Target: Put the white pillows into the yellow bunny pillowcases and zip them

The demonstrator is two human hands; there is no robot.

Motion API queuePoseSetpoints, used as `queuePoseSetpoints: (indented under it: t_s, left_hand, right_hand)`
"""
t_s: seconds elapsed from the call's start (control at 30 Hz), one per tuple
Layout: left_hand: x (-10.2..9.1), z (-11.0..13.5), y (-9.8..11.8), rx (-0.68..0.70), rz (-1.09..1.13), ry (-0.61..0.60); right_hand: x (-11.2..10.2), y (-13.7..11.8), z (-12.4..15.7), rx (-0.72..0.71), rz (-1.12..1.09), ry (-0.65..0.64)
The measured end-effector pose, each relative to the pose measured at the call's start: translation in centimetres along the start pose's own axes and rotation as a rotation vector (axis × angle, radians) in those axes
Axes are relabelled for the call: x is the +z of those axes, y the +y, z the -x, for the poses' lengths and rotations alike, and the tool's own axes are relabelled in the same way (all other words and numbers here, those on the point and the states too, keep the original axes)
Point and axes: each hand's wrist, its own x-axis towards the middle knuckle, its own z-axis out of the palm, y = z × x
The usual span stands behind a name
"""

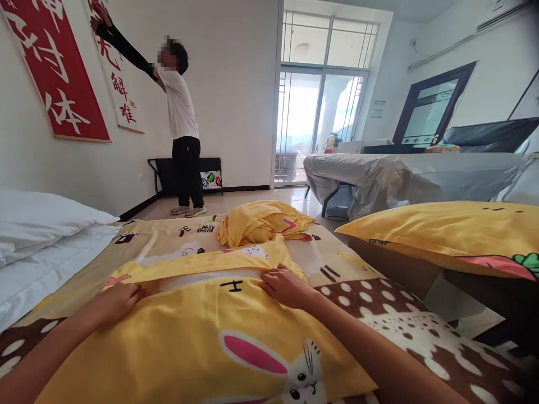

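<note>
A yellow pillowcase printed with a white rabbit lies on the bed in front of me, its open end facing away. Inside the opening a strip of white pillow shows. My left hand is closed on the left side of the opening's edge, fingers curled over the cloth. On the right side, my right hand pinches the same edge; its fingertips are partly hidden in the fabric. The yellow flap of the case extends beyond the opening, between and past both hands.
Crumpled yellow cloth lies farther back on the patterned blanket. White pillows are at left, a stuffed yellow pillow at right. A person stands beyond the bed, arms raised toward wall scrolls. A plastic-covered table stands behind.
</note>
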Motion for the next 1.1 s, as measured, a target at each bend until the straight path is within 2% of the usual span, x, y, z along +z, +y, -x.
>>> queuePoseSetpoints:
  t_s: [0.1, 0.2, 0.3, 0.37, 0.47, 0.53, 0.6, 0.67, 0.7, 0.73, 0.83, 0.9, 0.93, 1.0, 1.1]
  left_hand:
    - [-2.7, 1.1, 3.2, 0.087, 0.029, -0.036]
    - [-5.2, 1.8, 9.2, 0.190, 0.051, 0.007]
    - [-7.3, 1.4, 15.8, 0.351, -0.142, 0.154]
    - [-8.9, 0.4, 19.6, 0.433, -0.258, 0.285]
    - [-11.6, -2.1, 23.8, 0.481, -0.315, 0.460]
    - [-13.1, -4.5, 25.8, 0.452, -0.273, 0.527]
    - [-13.4, -6.9, 27.0, 0.395, -0.160, 0.526]
    - [-11.5, -9.0, 27.5, 0.359, -0.043, 0.486]
    - [-9.6, -9.7, 27.5, 0.358, -0.005, 0.457]
    - [-7.2, -10.2, 27.2, 0.369, 0.013, 0.429]
    - [1.9, -10.5, 25.7, 0.397, 0.047, 0.298]
    - [7.0, -10.3, 24.6, 0.357, 0.087, 0.187]
    - [8.7, -10.3, 24.1, 0.327, 0.116, 0.151]
    - [10.1, -10.4, 23.6, 0.292, 0.162, 0.088]
    - [9.5, -10.9, 23.7, 0.307, 0.183, 0.041]
  right_hand:
    - [-2.2, 0.0, -0.1, 0.005, -0.043, -0.048]
    - [-4.2, 0.0, -1.7, 0.087, -0.121, -0.020]
    - [-6.1, -0.2, -4.1, 0.175, -0.066, 0.091]
    - [-7.4, -0.1, -6.0, 0.230, 0.007, 0.144]
    - [-8.8, 0.9, -8.7, 0.331, 0.006, 0.188]
    - [-8.3, 2.1, -10.2, 0.422, -0.049, 0.191]
    - [-6.1, 3.6, -11.2, 0.500, -0.094, 0.158]
    - [-2.5, 5.3, -11.5, 0.544, -0.123, 0.088]
    - [-0.4, 6.1, -11.3, 0.562, -0.144, 0.043]
    - [1.7, 7.0, -10.9, 0.578, -0.167, -0.006]
    - [6.9, 10.3, -9.2, 0.639, -0.228, -0.104]
    - [8.9, 12.7, -8.1, 0.681, -0.255, -0.133]
    - [9.5, 13.8, -7.7, 0.701, -0.265, -0.143]
    - [10.3, 15.6, -7.0, 0.740, -0.276, -0.156]
    - [11.0, 16.7, -6.5, 0.801, -0.272, -0.165]
